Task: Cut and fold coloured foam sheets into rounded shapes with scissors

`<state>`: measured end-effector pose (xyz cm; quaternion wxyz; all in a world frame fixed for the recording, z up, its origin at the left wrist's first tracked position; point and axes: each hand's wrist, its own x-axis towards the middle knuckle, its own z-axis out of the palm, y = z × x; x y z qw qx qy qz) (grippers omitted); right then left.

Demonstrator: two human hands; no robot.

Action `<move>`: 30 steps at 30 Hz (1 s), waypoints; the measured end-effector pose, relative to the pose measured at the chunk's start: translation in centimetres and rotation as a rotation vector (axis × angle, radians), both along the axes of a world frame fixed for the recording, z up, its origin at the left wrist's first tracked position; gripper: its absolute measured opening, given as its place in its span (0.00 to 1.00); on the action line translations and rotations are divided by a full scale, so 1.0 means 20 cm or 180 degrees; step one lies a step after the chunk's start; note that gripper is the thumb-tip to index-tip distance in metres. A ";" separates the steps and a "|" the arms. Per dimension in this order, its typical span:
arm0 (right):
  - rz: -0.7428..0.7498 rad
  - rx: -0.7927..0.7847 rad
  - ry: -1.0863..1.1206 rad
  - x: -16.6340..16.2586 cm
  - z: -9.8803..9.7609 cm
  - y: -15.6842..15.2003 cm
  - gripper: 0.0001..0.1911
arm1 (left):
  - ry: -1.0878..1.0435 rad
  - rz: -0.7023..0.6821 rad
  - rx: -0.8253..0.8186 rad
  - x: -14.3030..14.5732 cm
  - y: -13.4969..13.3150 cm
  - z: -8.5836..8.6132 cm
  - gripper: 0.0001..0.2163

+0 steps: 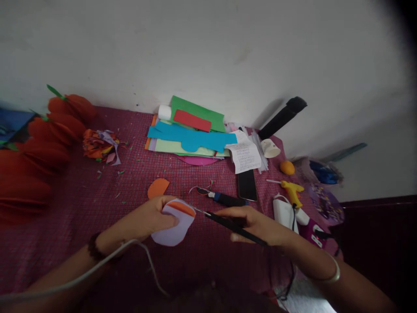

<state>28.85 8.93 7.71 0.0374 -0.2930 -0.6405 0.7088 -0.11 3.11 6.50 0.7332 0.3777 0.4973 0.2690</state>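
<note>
My left hand (153,217) is closed on a lilac paper cut-out (174,226) with an orange piece showing along its top edge. My right hand (257,226) grips black-handled scissors (228,222), whose blades point left and meet the paper's right edge. Both hands hover low over the red checked cloth (97,204). An orange paper semicircle (158,188) lies just beyond my left hand. A craft knife with a dark handle (221,198) lies just beyond the scissors.
Stacked coloured paper sheets (192,130) lie by the wall. Orange paper pumpkins (48,130) and paper scraps (99,145) sit at left. A phone (246,184), written note (245,156), paper cup (269,148), yellow glue gun (292,190) and black tube (282,117) crowd the right.
</note>
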 end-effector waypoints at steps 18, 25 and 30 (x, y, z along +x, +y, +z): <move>0.0438 0.0809 -0.0311 -0.04 0.10 0.06 0.34 | 0.0345 -0.0386 0.0263 0.01 0.01 -0.03 0.20; 0.0741 0.1651 -0.0371 -0.08 0.16 0.09 0.32 | 0.0740 -0.0416 0.0467 0.03 0.01 0.04 0.20; 0.0800 0.1827 -0.0381 -0.09 0.18 0.10 0.32 | 0.0717 -0.0458 0.0496 0.05 0.02 0.08 0.21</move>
